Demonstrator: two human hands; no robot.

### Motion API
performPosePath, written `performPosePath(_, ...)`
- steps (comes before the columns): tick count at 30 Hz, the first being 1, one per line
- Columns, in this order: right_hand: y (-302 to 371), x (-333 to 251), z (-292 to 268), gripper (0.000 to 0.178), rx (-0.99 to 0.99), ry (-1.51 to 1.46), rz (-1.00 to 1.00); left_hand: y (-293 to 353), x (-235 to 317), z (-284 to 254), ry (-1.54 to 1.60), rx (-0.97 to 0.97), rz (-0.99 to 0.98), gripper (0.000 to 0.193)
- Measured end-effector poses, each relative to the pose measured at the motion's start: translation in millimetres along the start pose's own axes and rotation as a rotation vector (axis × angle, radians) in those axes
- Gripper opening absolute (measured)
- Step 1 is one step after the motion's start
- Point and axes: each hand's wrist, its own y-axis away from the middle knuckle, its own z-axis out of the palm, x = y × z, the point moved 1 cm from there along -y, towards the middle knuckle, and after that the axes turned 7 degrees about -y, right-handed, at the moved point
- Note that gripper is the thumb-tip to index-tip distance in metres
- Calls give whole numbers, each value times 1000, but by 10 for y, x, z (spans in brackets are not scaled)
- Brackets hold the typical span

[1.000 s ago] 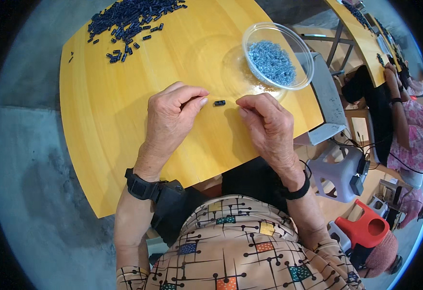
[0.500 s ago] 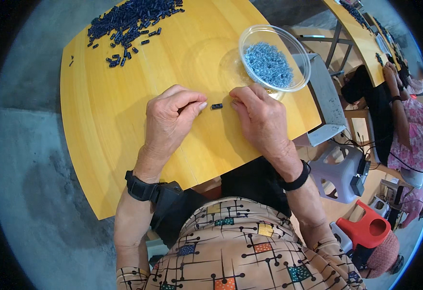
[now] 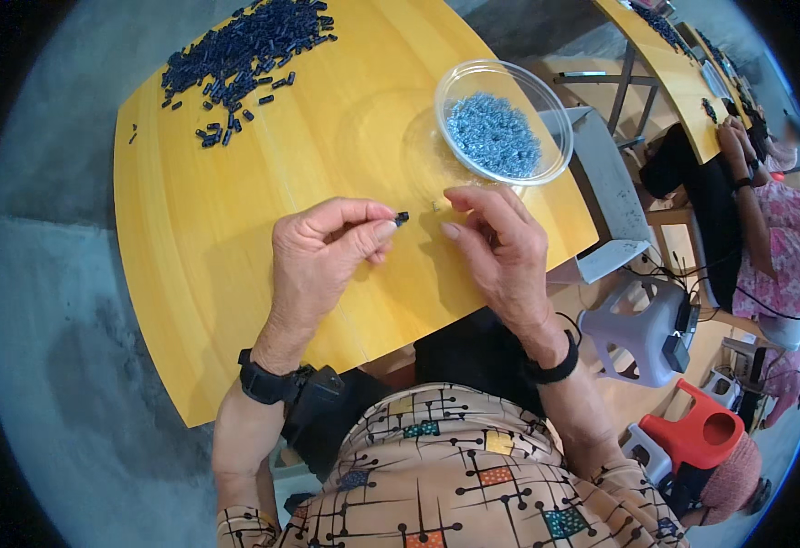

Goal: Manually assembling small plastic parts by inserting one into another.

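Between the thumb and forefinger of my left hand (image 3: pixel 322 247) is a small black cylindrical plastic piece (image 3: pixel 402 218), its end sticking out past the fingertips. My right hand (image 3: pixel 502 242) hovers just across from it, thumb and forefinger apart with nothing visible between them. Beside the right fingertips shows a tiny pale, shiny bit (image 3: pixel 435 206), too small to make out. Beyond that hand stands a clear round plastic bowl (image 3: pixel 560 151) holding a heap of small silvery metal parts (image 3: pixel 494 135). A large pile of similar black pieces (image 3: pixel 244 55) covers the far left of the table.
The yellow wooden table (image 3: pixel 208 301) ends close to my body. Two tiny dark bits (image 3: pixel 133 134) lie by its left edge. On the right are a grey metal box (image 3: pixel 605 173), a pale plastic stool (image 3: pixel 633 329), a red stool (image 3: pixel 697 425) and other people (image 3: pixel 770 228) at another table.
My left hand has picked up the black piece that lay on the table between my hands. My right thumb and forefinger have parted. The view has shifted slightly.
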Motion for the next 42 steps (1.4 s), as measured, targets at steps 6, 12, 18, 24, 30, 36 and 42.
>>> performPosePath(6, 155, -193, 20, 26, 5, -203, 10, 114, 9, 121, 184, -143, -64, 14)
performPosePath(12, 237, -100, 184, 19, 20, -584, 180, 111, 22, 140, 224, -202, -84, 23)
performPosePath(18, 313, -125, 195, 15, -4, -713, 202, 151, 40, 180, 183, -200, -37, 24)
performPosePath(24, 303, -248, 182, 12, -80, -942, 326, 114, 54, 146, 121, -257, -36, 22)
performPosePath(30, 281, -256, 109, 12, -99, -987, 409, 112, 63, 122, 57, -231, -68, 19)
performPosePath(36, 238, -100, -32, 11, 7, -956, 533, -66, -24, 28, -515, 122, 370, 22)
performPosePath(42, 226, -34, -73, 19, -24, -816, 536, -142, -91, 97, -691, 98, 405, 22)
